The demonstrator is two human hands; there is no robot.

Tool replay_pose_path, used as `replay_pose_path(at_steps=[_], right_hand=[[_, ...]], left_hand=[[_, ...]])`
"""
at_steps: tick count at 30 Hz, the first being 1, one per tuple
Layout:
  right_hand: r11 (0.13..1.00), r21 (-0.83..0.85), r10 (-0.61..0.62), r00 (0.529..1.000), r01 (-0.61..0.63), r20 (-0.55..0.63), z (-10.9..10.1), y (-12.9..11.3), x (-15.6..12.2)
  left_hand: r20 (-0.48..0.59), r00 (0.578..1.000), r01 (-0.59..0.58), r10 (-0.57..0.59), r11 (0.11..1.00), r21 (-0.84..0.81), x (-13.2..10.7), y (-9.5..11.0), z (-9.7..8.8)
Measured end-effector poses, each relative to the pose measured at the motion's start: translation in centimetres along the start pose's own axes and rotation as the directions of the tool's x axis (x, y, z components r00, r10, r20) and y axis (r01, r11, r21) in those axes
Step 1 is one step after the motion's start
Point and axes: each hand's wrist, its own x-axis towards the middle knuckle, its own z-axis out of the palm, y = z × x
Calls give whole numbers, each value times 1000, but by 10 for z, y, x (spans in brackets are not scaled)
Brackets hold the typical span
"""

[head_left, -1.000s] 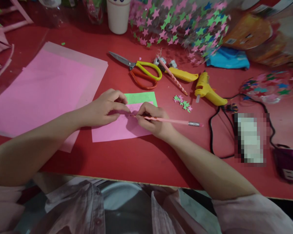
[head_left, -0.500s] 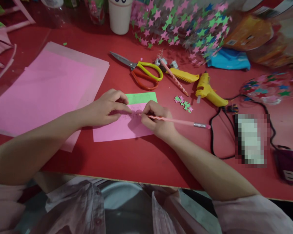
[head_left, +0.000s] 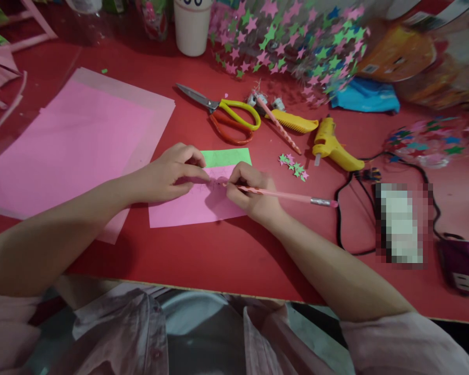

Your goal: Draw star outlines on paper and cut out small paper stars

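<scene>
My right hand (head_left: 254, 194) grips a pink pencil (head_left: 297, 197) with a pink eraser. Its point rests on a small pink sheet of paper (head_left: 172, 213), where faint pencil marks show. My left hand (head_left: 177, 174) lies on the left part of this sheet, fingers stretched out and pressing it down, the index fingertip close to the pencil point. Whether a small piece lies under that fingertip I cannot tell. A green strip of paper (head_left: 229, 156) shows along the far edge of the pink sheet, with faint marks on it.
Large pink sheets (head_left: 82, 140) lie at the left. Beyond my hands are scissors (head_left: 222, 112), a second pencil (head_left: 277, 125), a yellow cutter (head_left: 295, 122), small paper stars (head_left: 294, 166) and a yellow glue gun (head_left: 334, 146) with a black cord. A white cup (head_left: 193, 31) stands at the back.
Hardly anything differs. The pencil point and my right hand have shifted very slightly; my left hand and the paper stay in place.
</scene>
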Motion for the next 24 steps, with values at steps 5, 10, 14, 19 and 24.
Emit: replay_pose_path(at_steps=[5, 10, 14, 19, 24], right_hand=[[999, 6, -33, 999, 32, 29, 1, 1, -1], [996, 15, -86, 994, 85, 71, 0, 1, -2], [996, 8, -93, 991, 92, 96, 0, -2, -2], [988, 32, -154, 982, 151, 112, -1, -3, -2], [989, 54, -142, 983, 136, 116, 0, -2, -2]], left_hand=[[10, 1000, 9, -9, 1000, 4, 0, 1, -1], [7, 1000, 18, -18, 1000, -2, 0, 2, -1], [6, 1000, 14, -14, 1000, 13, 0, 1, 0], [8, 1000, 13, -13, 1000, 23, 0, 1, -1], [-6, 1000, -8, 8, 999, 35, -1, 1, 0]])
